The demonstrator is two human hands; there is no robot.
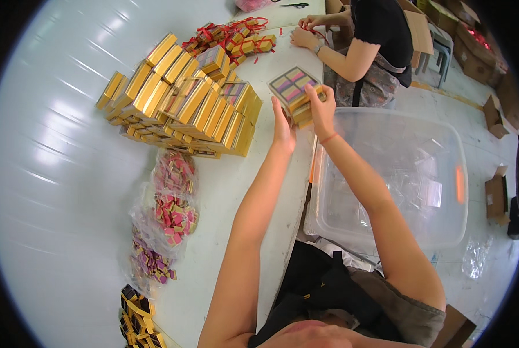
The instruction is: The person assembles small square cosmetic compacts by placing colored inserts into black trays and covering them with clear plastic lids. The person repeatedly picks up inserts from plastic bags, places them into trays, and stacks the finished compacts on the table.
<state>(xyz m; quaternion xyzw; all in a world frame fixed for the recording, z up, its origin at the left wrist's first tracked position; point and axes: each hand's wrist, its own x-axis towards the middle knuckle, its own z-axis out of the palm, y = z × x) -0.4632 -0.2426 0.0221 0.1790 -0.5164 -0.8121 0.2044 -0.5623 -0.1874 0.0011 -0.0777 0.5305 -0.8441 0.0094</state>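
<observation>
Between my two hands, above the table edge, is a small stack of gold boxes (pixel 296 87) with see-through tops. Pink, purple and yellow pieces show through the uppermost one. My left hand (pixel 285 124) presses against the stack's near left side, fingers partly hidden behind it. My right hand (pixel 323 107) grips the right side, thumb towards the top. Left of my hands, a large pile of similar gold boxes (pixel 184 104) stands on the white table (pixel 224 191), stacked several layers high.
Plastic bags of small pink and purple pieces (pixel 175 220) lie left of my forearm, with black-and-gold pieces (pixel 137 319) nearer. Red-ribboned gold boxes (pixel 253 43) lie at the far end beside a seated person (pixel 381 40). A translucent bin (pixel 399 124) holding plastic covers stands right of the table.
</observation>
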